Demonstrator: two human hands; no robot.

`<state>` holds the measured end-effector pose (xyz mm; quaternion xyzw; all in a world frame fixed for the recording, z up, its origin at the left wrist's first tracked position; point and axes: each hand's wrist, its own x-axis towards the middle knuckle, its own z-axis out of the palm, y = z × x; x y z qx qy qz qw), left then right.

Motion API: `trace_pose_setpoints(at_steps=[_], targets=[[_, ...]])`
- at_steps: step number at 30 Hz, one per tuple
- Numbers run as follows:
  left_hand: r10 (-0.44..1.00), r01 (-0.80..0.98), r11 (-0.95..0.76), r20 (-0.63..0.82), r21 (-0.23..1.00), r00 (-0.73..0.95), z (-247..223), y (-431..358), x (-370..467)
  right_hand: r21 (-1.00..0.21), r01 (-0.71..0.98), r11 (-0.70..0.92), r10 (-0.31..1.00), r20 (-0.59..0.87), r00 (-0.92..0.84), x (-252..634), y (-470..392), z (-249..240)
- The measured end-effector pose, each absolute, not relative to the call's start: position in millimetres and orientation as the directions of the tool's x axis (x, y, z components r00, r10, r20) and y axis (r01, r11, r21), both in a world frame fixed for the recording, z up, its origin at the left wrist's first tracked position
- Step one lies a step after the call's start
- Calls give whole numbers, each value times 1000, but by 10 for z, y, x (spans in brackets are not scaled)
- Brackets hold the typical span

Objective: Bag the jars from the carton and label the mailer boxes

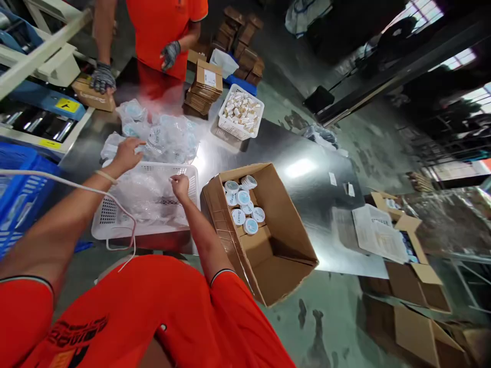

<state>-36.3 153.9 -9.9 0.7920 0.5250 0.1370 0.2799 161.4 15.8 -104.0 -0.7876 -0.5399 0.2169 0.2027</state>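
Several clear bags (140, 199) lie in the basket (195, 186), left of the right hand (180, 187), curled (I can't tell on what) nearer the box (287, 217); the left hand (128, 155), loosely open, hangs by the far rim.

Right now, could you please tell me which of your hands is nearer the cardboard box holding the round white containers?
Right. The right hand is over the white basket's right side, just left of the cardboard box. The left hand is farther off, by the basket's far rim.
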Motion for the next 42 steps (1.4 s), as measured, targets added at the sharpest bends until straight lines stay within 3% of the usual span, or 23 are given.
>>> trace_pose_setpoints(at_steps=[4, 13, 15, 20, 22, 26, 31, 34, 37, 40, 42], targets=[[716, 542, -440, -84, 716, 693, -200, 1228, -217, -748, 541, -385, 903, -183, 389, 1895, 91, -816], [685, 366, -213, -129, 906, 717, -376, 866, 422, -912, 208, -353, 887, -255, 386, 2052, -384, -334], [685, 315, -158, -126, 936, 718, -329, 844, 455, -921, 141, -363, 888, -296, 351, 2169, -547, -208], [686, 260, -112, -115, 959, 719, -100, 707, 573, -900, -16, -435, 899, -435, 58, 2415, -903, 34], [757, 257, -174, -38, 951, 652, 7, 558, 642, -897, -120, -425, 897, -435, 78, 2413, -977, 54], [927, 284, -291, 195, 913, 321, 149, 111, 735, -873, -418, -251, 870, -393, 299, 2305, -1037, 23], [848, 177, -134, 21, 975, 529, 153, -324, 839, -820, -534, -206, 865, -408, 292, 2198, -1071, 15], [847, 98, -123, 53, 988, 528, 164, -263, 863, -857, -431, -283, 869, -419, 263, 2380, -1113, 11], [848, 214, -331, 191, 919, 494, 205, -31, 750, -896, -10, -443, 792, -397, 463, 2894, -1217, -27], [766, 415, -565, 265, 714, 586, 235, 132, 567, -733, 223, -642, 630, -339, 698, 3565, -1387, -131], [703, 514, -639, 165, 572, 692, 217, 144, 493, -595, 263, -759, 512, -296, 807, 3922, -1512, -241]])
